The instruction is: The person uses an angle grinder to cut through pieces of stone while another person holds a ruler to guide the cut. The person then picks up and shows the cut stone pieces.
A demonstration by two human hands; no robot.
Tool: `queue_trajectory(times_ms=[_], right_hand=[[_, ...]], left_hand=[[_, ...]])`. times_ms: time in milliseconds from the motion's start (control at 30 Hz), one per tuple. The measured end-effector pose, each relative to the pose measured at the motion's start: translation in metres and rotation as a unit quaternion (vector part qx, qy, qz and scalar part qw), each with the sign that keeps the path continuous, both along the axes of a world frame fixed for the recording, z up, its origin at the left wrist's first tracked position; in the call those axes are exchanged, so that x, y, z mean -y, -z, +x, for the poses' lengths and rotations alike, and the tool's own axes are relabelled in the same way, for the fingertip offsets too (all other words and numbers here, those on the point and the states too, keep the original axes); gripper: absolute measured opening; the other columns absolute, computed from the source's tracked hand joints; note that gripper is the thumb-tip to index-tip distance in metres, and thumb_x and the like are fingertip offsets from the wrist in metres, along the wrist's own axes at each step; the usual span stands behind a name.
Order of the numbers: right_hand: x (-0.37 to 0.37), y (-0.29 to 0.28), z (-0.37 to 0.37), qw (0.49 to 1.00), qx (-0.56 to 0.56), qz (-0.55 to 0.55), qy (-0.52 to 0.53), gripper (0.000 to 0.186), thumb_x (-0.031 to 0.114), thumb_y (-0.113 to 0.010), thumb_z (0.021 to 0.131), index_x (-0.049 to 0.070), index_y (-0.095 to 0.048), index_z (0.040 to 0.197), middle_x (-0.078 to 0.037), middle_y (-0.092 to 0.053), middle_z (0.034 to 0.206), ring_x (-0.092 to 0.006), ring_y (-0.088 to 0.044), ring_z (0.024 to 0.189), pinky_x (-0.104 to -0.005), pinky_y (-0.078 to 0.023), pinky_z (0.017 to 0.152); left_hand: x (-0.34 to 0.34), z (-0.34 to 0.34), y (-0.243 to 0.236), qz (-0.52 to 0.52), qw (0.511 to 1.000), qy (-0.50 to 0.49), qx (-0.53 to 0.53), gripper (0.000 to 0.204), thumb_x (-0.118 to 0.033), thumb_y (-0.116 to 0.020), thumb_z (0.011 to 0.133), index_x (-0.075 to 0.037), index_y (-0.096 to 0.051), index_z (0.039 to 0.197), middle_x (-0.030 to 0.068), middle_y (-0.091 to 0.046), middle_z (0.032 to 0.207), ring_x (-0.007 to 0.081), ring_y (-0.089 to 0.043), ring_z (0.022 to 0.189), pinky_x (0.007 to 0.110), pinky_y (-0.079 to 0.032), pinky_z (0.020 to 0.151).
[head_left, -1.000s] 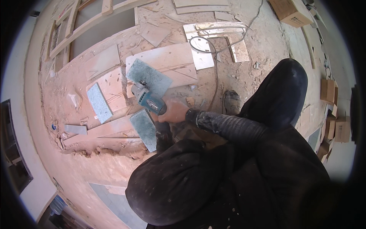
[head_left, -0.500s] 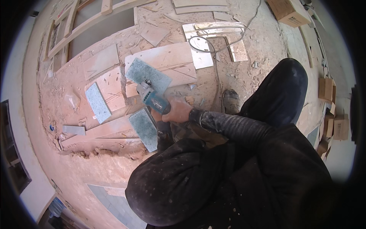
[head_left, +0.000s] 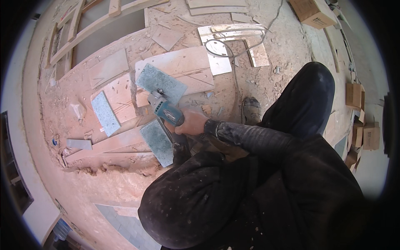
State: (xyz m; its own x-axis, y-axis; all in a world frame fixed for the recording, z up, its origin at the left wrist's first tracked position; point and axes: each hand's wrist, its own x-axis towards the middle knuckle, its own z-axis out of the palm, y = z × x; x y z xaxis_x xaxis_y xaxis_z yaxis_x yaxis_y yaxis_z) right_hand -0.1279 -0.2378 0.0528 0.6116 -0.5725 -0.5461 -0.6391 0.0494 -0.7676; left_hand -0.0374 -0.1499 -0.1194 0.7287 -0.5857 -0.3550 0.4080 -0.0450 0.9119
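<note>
A teal and grey angle grinder (head_left: 170,113) is held low over the floor, its head and disc at the near edge of a blue-green speckled tile (head_left: 160,81). My right hand (head_left: 194,121) is closed around the rear of its body. My left hand (head_left: 169,126) is on the grinder's near side, partly hidden beneath it, fingers seemingly wrapped on it. The tile lies on a larger dusty board (head_left: 196,62). Close to my left forearm lies a second speckled tile (head_left: 157,143). A third, narrower tile (head_left: 106,113) rests farther left.
A grey cable (head_left: 236,83) runs across the floor past my shoe (head_left: 251,109). White offcuts (head_left: 218,62) and rubble lie beyond the tile. A wooden frame (head_left: 98,25) stands far left. Cardboard boxes (head_left: 312,13) sit at the right. A clear plastic bag (head_left: 77,111) lies left.
The view has shifted very slightly. My hands and the grinder stay almost in place at the tile's near edge.
</note>
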Motion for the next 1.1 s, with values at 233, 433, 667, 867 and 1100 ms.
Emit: queue_trajectory(times_ms=[233,433,667,867,1100], right_hand=[[0.019,0.014,0.03,0.999,-0.02,-0.024,-0.022,0.066,0.041,-0.073,0.066,-0.003,-0.059,0.114,-0.027,-0.066,0.102,-0.0385,-0.064,0.099,-0.0417,-0.05,0.087],[0.039,0.019,0.053,0.995,-0.013,-0.035,-0.092,0.077,0.042,-0.075,0.061,-0.008,-0.055,0.116,-0.029,-0.062,0.114,-0.0374,-0.06,0.111,-0.0395,-0.048,0.095],[0.045,0.011,0.008,0.995,-0.005,-0.013,-0.096,0.073,0.037,-0.075,0.061,-0.004,-0.055,0.118,-0.027,-0.063,0.109,-0.0365,-0.062,0.105,-0.0398,-0.049,0.09],[0.021,0.002,-0.016,0.996,-0.052,-0.026,-0.066,0.074,0.037,-0.074,0.063,0.0,-0.054,0.123,-0.025,-0.064,0.109,-0.0368,-0.062,0.103,-0.0404,-0.049,0.089],[0.029,0.016,0.019,0.999,-0.031,0.001,-0.024,0.073,0.04,-0.075,0.062,-0.003,-0.056,0.118,-0.026,-0.065,0.106,-0.0379,-0.063,0.101,-0.0405,-0.05,0.088]], left_hand=[[0.005,-0.003,0.007,0.006,0.999,0.014,0.044,0.02,-0.009,-0.059,0.088,0.004,-0.067,0.101,0.0103,-0.07,0.094,0.021,-0.066,0.081,0.032,-0.054,0.074],[-0.003,0.014,0.029,0.067,0.972,0.035,0.222,0.019,-0.008,-0.059,0.087,0.004,-0.067,0.1,0.0101,-0.071,0.093,0.0212,-0.066,0.08,0.031,-0.053,0.074],[0.007,-0.001,-0.002,-0.013,0.999,0.005,0.035,0.019,-0.005,-0.058,0.087,0.003,-0.068,0.1,0.0083,-0.071,0.094,0.0155,-0.066,0.081,0.029,-0.053,0.074],[0.01,-0.005,-0.006,-0.051,0.996,-0.006,-0.071,0.016,-0.007,-0.061,0.088,0.003,-0.068,0.099,0.0078,-0.071,0.094,0.0148,-0.066,0.083,0.029,-0.053,0.073],[0.013,-0.007,-0.024,-0.028,0.999,0.02,-0.038,0.016,-0.008,-0.06,0.089,0.002,-0.068,0.1,0.0101,-0.071,0.094,0.0175,-0.067,0.085,0.033,-0.055,0.075]])
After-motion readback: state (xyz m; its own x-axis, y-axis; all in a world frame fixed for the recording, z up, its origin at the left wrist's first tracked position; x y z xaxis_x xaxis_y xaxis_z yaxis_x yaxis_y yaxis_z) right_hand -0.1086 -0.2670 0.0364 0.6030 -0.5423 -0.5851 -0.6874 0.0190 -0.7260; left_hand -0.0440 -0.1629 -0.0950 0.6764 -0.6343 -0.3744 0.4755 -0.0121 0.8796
